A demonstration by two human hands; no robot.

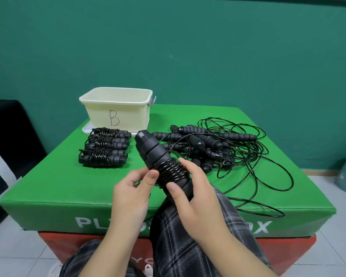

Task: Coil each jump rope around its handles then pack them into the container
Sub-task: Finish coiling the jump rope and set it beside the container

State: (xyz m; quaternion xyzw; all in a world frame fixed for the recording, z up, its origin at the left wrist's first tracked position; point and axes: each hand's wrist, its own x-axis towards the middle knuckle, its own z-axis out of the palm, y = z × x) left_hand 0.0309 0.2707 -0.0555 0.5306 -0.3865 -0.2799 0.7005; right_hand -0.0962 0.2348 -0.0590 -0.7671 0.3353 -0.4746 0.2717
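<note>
Two hands hold one jump rope (161, 164) above the near edge of the green box (54, 182). Right hand (196, 198) wraps the lower handle ends, thumb laid across the foam, fingers curled behind the cord coils. Left hand (135, 188) pinches the coil's left side with thumb and fingers. Paired handles run lengthwise from lower right to upper left, free ends pointing up toward the cream container (118, 108). Three coiled ropes (104, 148) lie left; loose ropes (218, 144) tangle right.
</note>
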